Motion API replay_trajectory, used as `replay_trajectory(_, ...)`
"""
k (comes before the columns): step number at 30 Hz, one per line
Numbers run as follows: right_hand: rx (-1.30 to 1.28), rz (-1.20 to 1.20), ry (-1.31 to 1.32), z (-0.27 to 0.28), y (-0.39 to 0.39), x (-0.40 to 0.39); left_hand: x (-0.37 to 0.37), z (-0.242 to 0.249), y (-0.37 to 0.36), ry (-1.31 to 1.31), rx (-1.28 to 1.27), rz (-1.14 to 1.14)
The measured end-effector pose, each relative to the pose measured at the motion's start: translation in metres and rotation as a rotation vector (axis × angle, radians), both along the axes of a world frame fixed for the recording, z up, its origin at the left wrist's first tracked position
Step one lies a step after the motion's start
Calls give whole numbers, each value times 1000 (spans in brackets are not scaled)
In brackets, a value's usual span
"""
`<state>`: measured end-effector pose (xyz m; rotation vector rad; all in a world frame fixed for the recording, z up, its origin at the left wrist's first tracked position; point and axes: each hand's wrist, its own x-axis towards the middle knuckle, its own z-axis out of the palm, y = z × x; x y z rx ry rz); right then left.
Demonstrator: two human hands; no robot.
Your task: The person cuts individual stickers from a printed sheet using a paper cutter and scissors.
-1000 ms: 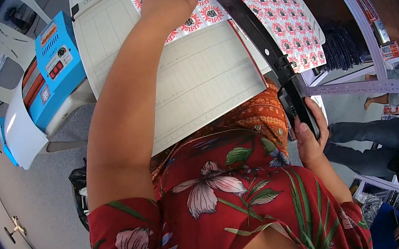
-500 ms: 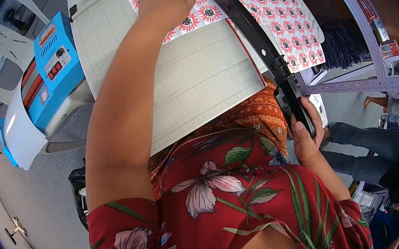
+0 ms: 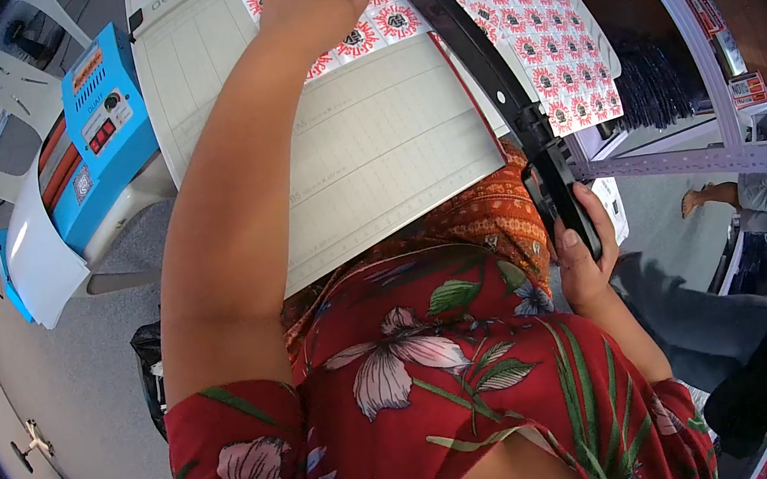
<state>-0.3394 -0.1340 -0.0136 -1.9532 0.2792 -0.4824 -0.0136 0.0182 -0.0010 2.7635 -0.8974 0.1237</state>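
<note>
My left hand (image 3: 313, 2) lies flat, fingers spread, on a sheet of red-and-white printed labels (image 3: 398, 22). That sheet rests on the gridded board of a paper cutter (image 3: 389, 137), against the long black blade arm (image 3: 463, 30). My right hand (image 3: 587, 256) is wrapped around the black handle (image 3: 563, 192) at the near end of that arm, which lies low along the board's right edge. Beyond the blade, on the right, is a larger area of the same printed labels (image 3: 562, 46). The far end of the cutter is out of view.
A blue laminator (image 3: 104, 121) with a white sheet (image 3: 42, 260) curving from it stands at left on a chair. A pale metal rack (image 3: 684, 163) is close on the right. Another person's dark-trousered leg (image 3: 694, 315) and a bare foot (image 3: 692, 202) show at right.
Both my hands keep their places on the sheet and the handle. At the right, the person in dark trousers has shifted position. The view has moved very slightly.
</note>
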Motion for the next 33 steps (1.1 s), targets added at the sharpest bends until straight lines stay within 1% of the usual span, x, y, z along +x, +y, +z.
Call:
replay_trajectory(3,40,8,19,-1,0,-1,-1,1,0,2,4,2)
replay_trajectory(5,17,17,12,-2,-1,0,-1,2,0,7,6,7)
replay_trajectory(10,92,8,29,-2,0,-2,0,1,-2,18,18,18)
replay_trajectory(17,13,-5,4,-5,-1,-2,-1,4,-1,33,23,7)
replay_trajectory(20,72,12,8,-1,1,-1,-1,4,-2,24,33,8)
replay_trajectory(23,28,11,3,-2,0,0,-1,3,-1,10,20,3)
replay_trajectory(26,108,13,10,-5,0,-2,-1,0,-1,-2,25,-8)
replay_trajectory(27,88,13,1,-6,-1,-3,-1,-1,-1,-4,20,-15)
replay_trajectory(28,66,17,-15,-8,-2,-3,1,0,0,-14,13,-16)
replay_trajectory(31,-41,14,-44,-18,-6,-3,11,-22,-1,-221,110,9)
replay_trajectory(33,-14,30,-54,-13,-6,-2,11,-25,-2,-213,71,9)
